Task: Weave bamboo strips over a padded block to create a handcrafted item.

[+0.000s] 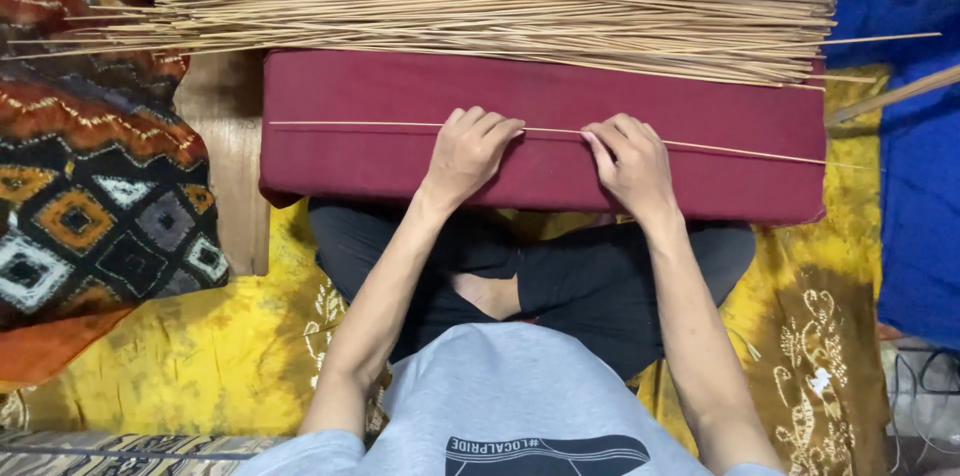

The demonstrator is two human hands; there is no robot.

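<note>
A single thin bamboo stick (350, 124) lies lengthwise across a dark red cushion (760, 126) resting in front of my crossed legs. My left hand (468, 151) lies palm down on the cushion with its fingertips pressing on the stick near its middle. My right hand (632, 161) rests the same way a little to the right, fingertips on the same stick. A big pile of thin bamboo sticks (500, 6) is heaped along the cushion's far edge.
A patterned brown and black cushion (100, 196) sits at the left. Yellow printed cloth (180, 356) covers the floor. Blue fabric (915, 206) lies at the right, and a wooden board (235, 166) shows beside the red cushion.
</note>
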